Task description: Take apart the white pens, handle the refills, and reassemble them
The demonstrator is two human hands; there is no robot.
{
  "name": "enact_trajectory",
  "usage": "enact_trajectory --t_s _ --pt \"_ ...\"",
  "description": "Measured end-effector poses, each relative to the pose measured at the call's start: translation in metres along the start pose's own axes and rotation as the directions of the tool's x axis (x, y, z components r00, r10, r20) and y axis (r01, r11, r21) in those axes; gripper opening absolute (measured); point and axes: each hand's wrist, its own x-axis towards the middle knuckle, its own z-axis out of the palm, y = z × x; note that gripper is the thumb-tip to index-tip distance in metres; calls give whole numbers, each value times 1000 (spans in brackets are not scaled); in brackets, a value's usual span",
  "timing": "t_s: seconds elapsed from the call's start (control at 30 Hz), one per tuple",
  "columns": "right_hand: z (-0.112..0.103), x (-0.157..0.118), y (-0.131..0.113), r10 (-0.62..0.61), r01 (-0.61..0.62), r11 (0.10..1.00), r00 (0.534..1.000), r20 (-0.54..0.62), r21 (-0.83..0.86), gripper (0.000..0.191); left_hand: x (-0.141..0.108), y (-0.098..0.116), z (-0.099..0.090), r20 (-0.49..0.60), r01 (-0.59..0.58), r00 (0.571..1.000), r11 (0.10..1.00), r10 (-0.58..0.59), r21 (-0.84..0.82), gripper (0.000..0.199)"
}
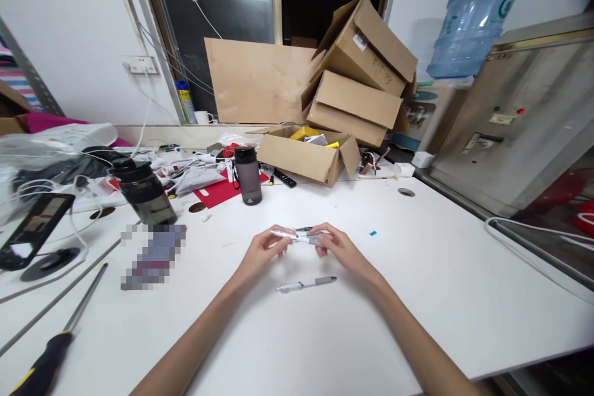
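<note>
While the left hand and the right hand face each other over the white surface, their fingers pinch slim pen pieces in the space between them. The left fingers close on a clear, shiny piece and the right fingers on a grey one; since both are small and partly covered, they may belong to one pen or to two, and I cannot tell whether their ends join. Just behind them, a dark slim item shows between the hands. Nearer the person, a grey-and-clear pen lies on the surface, apart from both hands, its grey end pointing right. A small blue scrap lies to the right of the right hand. Farther back, a dark grey bottle stands by a red sheet, with a black remote near it and an open cardboard box behind, holding yellow items. Off to the left stands a black-topped bottle, and a screwdriver with a black-and-yellow handle lies nearer the person. At the back right rises a blue water jug.
</note>
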Motion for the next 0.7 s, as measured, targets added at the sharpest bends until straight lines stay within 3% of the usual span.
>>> enact_trajectory --t_s 0.13,0.37,0.53,0.7 --pt "9 0 -1 -71 72 997 995 66 -11 30 2 0 1 -42 18 999 992 -23 -121 33" --pt "17 3 2 -129 132 991 989 -70 35 26 -3 4 12 200 25 980 999 -16 -43 31" --pt "21 5 5 -177 185 979 980 -89 87 21 -7 9 18 264 18 964 1000 -18 5 32" --pt "16 10 7 -116 205 932 950 -290 299 24 -5 4 15 298 53 953 999 -48 -9 35"
